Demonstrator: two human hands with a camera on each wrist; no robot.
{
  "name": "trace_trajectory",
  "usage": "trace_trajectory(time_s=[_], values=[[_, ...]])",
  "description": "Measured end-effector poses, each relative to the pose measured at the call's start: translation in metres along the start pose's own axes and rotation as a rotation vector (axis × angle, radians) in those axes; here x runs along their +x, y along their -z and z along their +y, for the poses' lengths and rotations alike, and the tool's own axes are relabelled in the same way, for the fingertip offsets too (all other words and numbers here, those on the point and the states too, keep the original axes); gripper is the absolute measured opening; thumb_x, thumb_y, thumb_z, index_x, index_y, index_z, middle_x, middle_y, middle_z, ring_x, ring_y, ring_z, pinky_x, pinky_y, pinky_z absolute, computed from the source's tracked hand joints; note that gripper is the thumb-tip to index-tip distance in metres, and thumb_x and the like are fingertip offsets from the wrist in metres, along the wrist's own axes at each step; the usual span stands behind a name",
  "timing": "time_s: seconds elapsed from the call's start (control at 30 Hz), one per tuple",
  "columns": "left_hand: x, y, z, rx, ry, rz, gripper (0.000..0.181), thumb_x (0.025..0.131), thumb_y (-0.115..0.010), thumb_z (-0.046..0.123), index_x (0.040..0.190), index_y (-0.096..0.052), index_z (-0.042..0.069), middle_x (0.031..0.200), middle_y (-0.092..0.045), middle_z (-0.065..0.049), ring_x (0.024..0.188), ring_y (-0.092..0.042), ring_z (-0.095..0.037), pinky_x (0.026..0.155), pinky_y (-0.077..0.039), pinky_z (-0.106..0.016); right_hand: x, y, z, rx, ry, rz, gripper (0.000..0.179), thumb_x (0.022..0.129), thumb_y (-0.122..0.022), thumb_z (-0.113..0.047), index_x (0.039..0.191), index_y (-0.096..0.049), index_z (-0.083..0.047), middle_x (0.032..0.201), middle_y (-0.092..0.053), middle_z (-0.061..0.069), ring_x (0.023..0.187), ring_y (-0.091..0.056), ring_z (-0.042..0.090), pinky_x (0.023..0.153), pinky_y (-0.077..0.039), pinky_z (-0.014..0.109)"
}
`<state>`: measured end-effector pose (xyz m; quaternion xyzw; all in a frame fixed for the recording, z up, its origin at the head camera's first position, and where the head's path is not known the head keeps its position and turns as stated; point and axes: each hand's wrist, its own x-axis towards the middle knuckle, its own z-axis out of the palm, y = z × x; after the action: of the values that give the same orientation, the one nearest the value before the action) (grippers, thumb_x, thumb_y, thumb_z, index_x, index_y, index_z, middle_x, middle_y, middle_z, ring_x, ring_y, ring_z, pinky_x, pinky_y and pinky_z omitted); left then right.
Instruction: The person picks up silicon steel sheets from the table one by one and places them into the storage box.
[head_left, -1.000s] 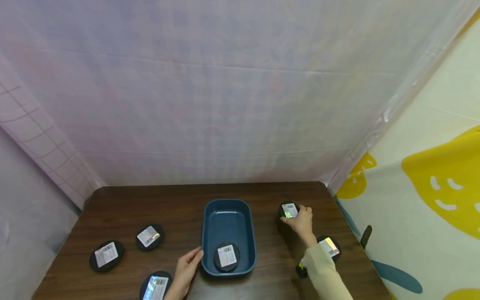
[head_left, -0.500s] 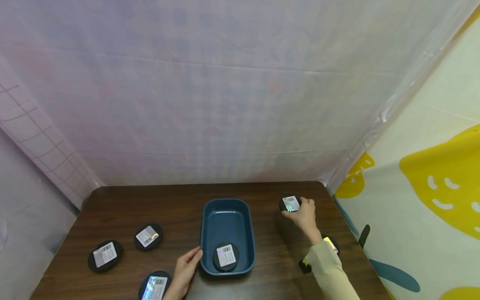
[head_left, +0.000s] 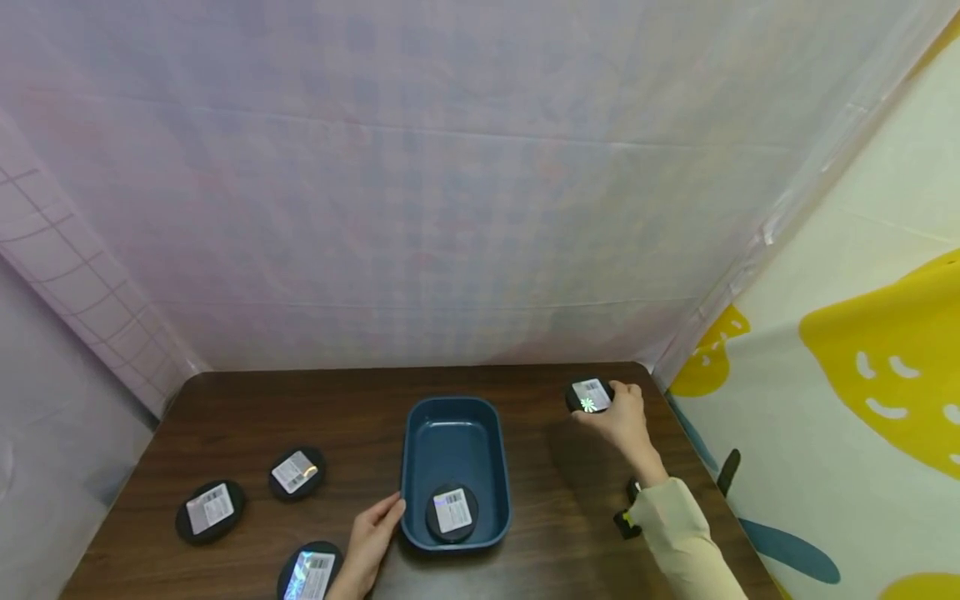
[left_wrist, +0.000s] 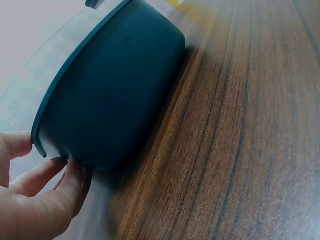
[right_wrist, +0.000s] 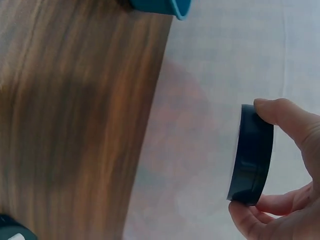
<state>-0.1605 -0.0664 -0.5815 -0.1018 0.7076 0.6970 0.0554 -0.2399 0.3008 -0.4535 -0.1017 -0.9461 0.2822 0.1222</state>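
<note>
My right hand [head_left: 624, 419] holds a flat round black container [head_left: 590, 395] with a shiny barcode label, raised above the far right of the table. In the right wrist view, thumb and fingers grip this container [right_wrist: 254, 155] at opposite edges of its side. My left hand [head_left: 371, 537] pinches the blue rectangular tray [head_left: 457, 450] near its left front corner. The left wrist view shows the tray's outer wall [left_wrist: 110, 90], thumb at the rim and fingers against the lower side. Inside the tray's front end lies a like container [head_left: 453, 512], label up.
Left of the tray, three more labelled round containers lie on the brown table [head_left: 360, 417]: one farther back [head_left: 297, 473], one far left [head_left: 211, 512], one beside the left forearm [head_left: 307, 575]. A small black and yellow device [head_left: 627, 523] shows beside the right sleeve [head_left: 678, 529].
My right hand has lifted the container off the table and moved it back and slightly right. The right sleeve now covers most of another container. The left hand and tray have stayed put.
</note>
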Motion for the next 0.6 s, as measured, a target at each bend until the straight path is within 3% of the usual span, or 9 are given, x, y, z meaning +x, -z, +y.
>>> trace_trajectory(time_s=[0.6], values=[[0.001,0.000,0.000,0.004,0.008,-0.003,0.041,0.095,-0.054,0.013,0.123,-0.050,-0.016,0.126,-0.050,-0.032,0.114,-0.051,-0.033,0.090,-0.047,-0.036,-0.004,0.041,-0.018,-0.049,0.110,-0.010,0.084,0.062,-0.085,-0.026,0.122,-0.046,0.018,0.117,-0.044,0.037,0.104,-0.047,0.048,0.090,-0.041,0.053]])
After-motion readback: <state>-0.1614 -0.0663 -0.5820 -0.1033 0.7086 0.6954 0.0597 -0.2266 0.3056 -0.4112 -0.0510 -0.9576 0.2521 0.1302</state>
